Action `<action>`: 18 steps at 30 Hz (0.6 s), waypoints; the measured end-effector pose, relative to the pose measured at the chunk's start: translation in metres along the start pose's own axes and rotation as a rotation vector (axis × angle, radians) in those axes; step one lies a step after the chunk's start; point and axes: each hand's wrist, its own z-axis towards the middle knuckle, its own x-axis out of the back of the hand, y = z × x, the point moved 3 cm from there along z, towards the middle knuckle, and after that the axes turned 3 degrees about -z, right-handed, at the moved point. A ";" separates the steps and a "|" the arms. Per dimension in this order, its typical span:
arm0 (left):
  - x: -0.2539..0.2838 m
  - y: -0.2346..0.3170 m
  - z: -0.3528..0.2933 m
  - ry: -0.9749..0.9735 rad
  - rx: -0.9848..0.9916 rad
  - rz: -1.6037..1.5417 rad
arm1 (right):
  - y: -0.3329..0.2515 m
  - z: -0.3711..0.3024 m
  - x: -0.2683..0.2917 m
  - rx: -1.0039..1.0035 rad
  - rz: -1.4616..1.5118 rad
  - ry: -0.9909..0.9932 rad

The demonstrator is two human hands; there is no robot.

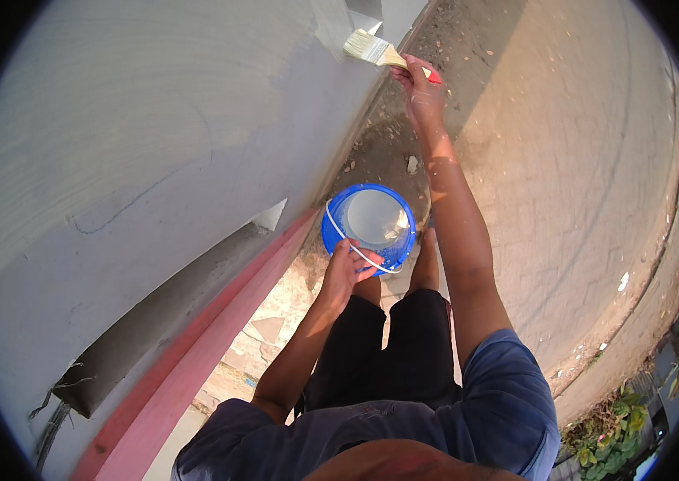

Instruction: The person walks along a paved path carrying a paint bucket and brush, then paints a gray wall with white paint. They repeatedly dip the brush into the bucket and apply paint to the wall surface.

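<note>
My right hand (424, 84) reaches far forward, closed round the handle of a wide paintbrush (375, 50). The brush's pale bristles point left, at or close to the white-grey wall (219, 120); whether they touch it I cannot tell. Nearer to me, my left hand (349, 268) grips the thin white handle of a blue bucket (411, 216) in front of my legs. Whitish liquid (373, 216) fills part of the bucket.
A pink ledge (219, 337) runs along the wall's base on the left, beside a dark recess (147, 337). Paved ground (564, 176) stretches to the right, partly sunlit. Green plants (608, 433) grow at the lower right. A small pale stone (412, 164) lies past the bucket.
</note>
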 end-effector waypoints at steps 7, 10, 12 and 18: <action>0.000 -0.005 0.000 0.019 -0.015 0.002 | -0.044 -0.011 -0.041 0.209 -0.089 -0.139; 0.002 -0.003 0.004 0.018 -0.005 -0.003 | -0.076 -0.006 -0.063 0.275 0.158 -0.215; 0.002 -0.002 0.005 0.006 0.001 -0.006 | -0.072 -0.005 -0.062 0.220 0.145 -0.220; 0.002 -0.002 0.008 0.028 0.001 -0.019 | -0.007 -0.001 -0.015 -0.009 -0.059 -0.061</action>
